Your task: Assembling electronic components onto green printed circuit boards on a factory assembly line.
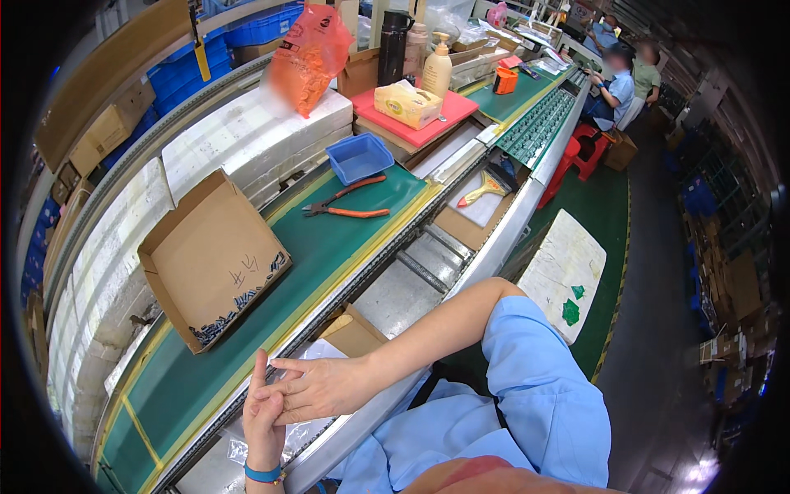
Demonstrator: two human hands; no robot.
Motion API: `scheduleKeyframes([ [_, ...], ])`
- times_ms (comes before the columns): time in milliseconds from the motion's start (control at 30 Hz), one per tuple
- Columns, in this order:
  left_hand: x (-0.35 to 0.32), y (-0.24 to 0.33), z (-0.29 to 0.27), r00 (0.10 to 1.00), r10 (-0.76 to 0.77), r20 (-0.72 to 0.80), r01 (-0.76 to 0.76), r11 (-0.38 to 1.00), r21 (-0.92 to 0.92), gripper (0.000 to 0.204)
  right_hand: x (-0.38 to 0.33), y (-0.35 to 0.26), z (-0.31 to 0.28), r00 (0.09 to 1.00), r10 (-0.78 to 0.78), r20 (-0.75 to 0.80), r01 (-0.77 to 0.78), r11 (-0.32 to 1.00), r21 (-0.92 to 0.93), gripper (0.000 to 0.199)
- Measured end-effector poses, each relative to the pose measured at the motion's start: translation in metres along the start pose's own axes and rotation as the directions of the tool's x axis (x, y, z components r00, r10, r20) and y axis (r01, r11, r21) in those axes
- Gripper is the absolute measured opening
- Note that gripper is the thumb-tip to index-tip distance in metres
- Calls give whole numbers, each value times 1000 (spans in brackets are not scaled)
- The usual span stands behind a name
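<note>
Below the tray, at the lower left, my two hands meet with their fingers crossing. My left hand is upright, a blue band on its wrist and one finger stretched up; its other fingers are partly hidden. Coming in from the right, my right hand lies across it, its fingers extended and apart. I see no object in either hand. Beneath them are a clear plastic bag and an open cardboard box. A shallow cardboard tray with small dark metal parts along its near edge rests on the green belt.
Orange-handled pliers and a blue bin lie farther along the belt. A brush sits beside the rail. White foam blocks line the left side, under an orange bag. Co-workers are at the far right.
</note>
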State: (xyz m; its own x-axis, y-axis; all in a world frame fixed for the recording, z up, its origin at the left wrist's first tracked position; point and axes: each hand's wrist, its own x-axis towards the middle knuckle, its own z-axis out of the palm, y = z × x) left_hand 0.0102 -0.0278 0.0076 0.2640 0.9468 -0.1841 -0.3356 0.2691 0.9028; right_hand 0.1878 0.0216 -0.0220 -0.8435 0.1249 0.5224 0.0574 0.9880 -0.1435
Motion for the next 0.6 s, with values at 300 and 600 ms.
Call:
scheduleKeyframes([
  [300,3,-3,-5,1000,4,-4,-4,999,34,74,-1,5,2,998,-24,-60,23,999,-26,46],
  [600,1,-1,-10,996,-49,-68,61,979,197,74,-5,6,-3,1000,3,13,-4,998,59,50],
])
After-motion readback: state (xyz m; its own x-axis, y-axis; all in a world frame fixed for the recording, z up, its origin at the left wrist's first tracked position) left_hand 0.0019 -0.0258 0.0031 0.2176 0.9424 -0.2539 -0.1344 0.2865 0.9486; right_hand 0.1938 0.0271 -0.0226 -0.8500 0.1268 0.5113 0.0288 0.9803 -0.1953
